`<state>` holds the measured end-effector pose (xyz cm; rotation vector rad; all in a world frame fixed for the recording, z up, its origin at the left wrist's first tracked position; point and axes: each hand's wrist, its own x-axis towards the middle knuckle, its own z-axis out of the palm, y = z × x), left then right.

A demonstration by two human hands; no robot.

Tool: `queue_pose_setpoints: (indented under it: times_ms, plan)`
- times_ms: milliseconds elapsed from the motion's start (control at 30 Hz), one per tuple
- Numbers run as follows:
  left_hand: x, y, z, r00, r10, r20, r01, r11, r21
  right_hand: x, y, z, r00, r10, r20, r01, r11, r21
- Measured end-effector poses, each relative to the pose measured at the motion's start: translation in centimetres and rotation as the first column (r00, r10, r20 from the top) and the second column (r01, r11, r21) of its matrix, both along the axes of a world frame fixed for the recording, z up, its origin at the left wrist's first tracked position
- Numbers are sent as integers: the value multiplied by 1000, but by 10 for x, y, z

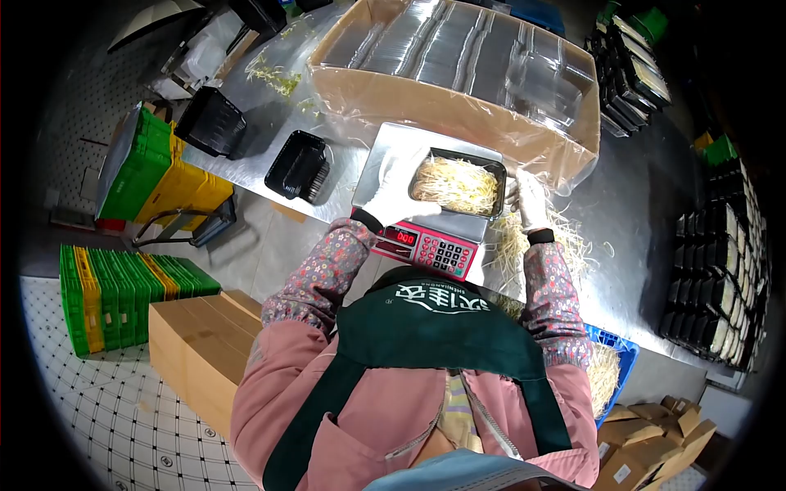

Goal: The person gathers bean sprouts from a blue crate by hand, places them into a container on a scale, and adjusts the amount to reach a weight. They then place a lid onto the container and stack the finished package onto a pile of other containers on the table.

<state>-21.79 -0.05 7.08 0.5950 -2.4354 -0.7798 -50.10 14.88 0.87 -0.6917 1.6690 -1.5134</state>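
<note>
A black plastic tray [501, 190] filled with pale bean sprouts [455, 185] is over the metal plate of a red weighing scale [438, 252], whose display shows zeros. My white-gloved left hand [397, 192] grips the tray's left end, thumb along the near side. Close by the tray's right end is my gloved right hand [530, 201], its fingers curled; what they hold, if anything, is hidden. Below that hand, loose bean sprouts [550, 245] are heaped on the steel table.
Behind the scale stands a cardboard box [442, 106] of stacked clear lids. Black trays [296, 164] are at the left; stacked filled trays [712, 270] line the right. A blue crate [626, 360] of sprouts is beside my right elbow. Green and yellow crates [131, 290] stand lower left.
</note>
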Motion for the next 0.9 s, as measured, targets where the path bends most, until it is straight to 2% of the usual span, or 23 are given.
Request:
queue_pose_setpoints:
  times_ms: [33, 67, 167, 300, 367, 433, 467, 567, 700, 733, 767, 833, 867, 900]
  plan:
    - [3, 5, 9, 995, -59, 75, 68, 990, -123, 0, 7, -1, 1000, 20, 16, -20, 1000, -11]
    - [4, 2, -8, 989, -95, 110, 98, 995, -22, 3, 11, -3, 999, 38, 26, -37, 999, -27]
    - [1, 4, -23, 992, -63, 112, 62, 998, 12, 17, 21, -5, 996, 72, 52, -68, 995, -67]
    - [2, 7, -23, 994, -43, 105, 47, 998, -39, 33, 29, 9, 991, 68, 119, -58, 995, -84]
    - [1, 9, -21, 990, -25, 135, 32, 999, -44, 40, 30, 4, 996, 1, 88, 8, 995, -102]
    - [1, 10, -20, 993, -10, 115, 27, 989, -145, 45, 33, 8, 997, -9, 71, 16, 994, -110]
    - [1, 11, -20, 995, -4, 103, 24, 981, -195, 45, 35, 9, 1000, 7, 20, -5, 998, -67]
    - [0, 6, -30, 998, 2, 62, 13, 971, -239, 54, 33, -3, 995, -44, -88, 34, 993, -113]
    - [-5, 8, -27, 999, 23, -40, -28, 992, -124, 66, 32, 2, 972, -47, -229, 5, 984, -179]
    - [-6, 9, -28, 995, 51, -85, -57, 996, -66, 67, 34, 5, 983, -36, -180, 4, 985, -174]
    - [-8, 10, -30, 988, 81, -128, -82, 997, -6, 65, 36, 9, 967, -30, -251, 5, 995, -100]
    - [-11, 15, -29, 979, 110, -174, -109, 994, 14, 67, 39, 31, 922, -3, -386, 24, 998, 51]
    - [-12, 17, -31, 975, 116, -190, -114, 993, 20, 69, 35, 31, 615, -199, -763, 121, 980, -159]
    - [-13, 18, -32, 971, 121, -205, -118, 993, 27, 70, 32, 41, 569, -192, -800, 85, 981, -174]
